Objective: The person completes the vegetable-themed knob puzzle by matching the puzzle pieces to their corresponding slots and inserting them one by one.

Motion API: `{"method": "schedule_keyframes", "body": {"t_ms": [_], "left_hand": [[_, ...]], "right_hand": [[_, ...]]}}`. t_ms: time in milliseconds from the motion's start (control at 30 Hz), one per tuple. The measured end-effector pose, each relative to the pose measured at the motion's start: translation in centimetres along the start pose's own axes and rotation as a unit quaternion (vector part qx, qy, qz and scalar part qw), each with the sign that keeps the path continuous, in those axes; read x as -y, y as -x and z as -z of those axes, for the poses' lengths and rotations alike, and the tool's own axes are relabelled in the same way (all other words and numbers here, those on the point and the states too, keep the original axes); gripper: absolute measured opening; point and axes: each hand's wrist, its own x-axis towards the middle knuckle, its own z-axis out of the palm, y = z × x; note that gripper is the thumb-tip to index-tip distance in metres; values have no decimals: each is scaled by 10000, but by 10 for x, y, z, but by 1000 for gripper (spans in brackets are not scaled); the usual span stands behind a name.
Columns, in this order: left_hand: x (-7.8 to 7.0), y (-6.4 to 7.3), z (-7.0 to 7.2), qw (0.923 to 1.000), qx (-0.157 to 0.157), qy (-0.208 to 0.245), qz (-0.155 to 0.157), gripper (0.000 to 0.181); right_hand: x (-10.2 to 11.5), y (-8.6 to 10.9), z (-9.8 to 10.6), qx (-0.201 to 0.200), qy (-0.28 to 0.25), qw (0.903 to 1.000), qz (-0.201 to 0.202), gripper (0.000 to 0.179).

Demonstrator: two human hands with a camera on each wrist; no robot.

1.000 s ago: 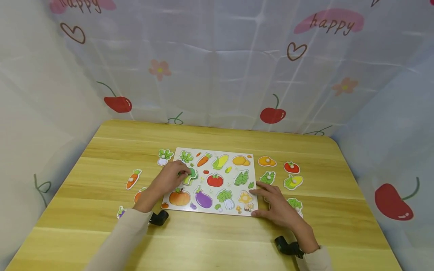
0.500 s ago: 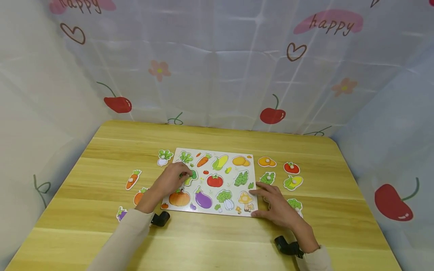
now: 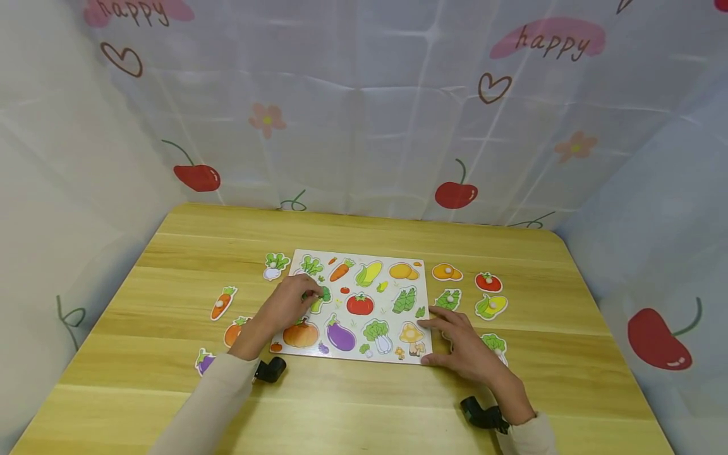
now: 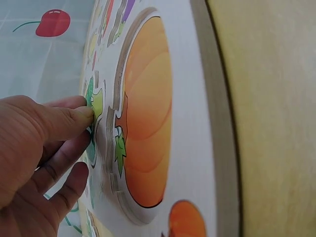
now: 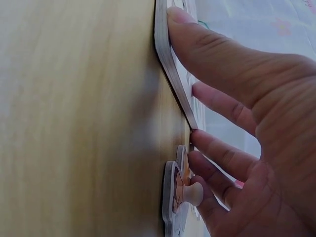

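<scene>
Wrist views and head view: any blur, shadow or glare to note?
Right wrist view: tabletop soft, a dim shadow beside the puzzle board; left wrist view: printed pumpkin fairly crisp; head view: pale streaks of light on the cherry-print backdrop.

Soft, even light fills the head view, where the puzzle board (image 3: pixel 341 355) reads fairly sharply. Beyond the board, pale streaks of glare cross the curtain (image 3: pixel 364 139); on its near side, the tabletop (image 3: pixel 364 404) carries a whitish sheen. The right wrist view is dimmer, with diffuse shadow and blurred wood grain beside the board.
</scene>
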Motion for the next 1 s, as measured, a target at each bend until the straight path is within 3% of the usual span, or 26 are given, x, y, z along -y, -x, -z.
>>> {"method": "schedule_keyframes", "body": {"t_ms": [633, 1000], "left_hand": [[0, 0, -1, 9996, 106, -178, 170, 11], [1, -1, -2, 9999, 34, -140, 36, 11]], "right_hand": [[0, 0, -1, -3, 52, 10000, 43, 63], [-1, 1, 0, -41, 25, 10000, 59, 63]]}}
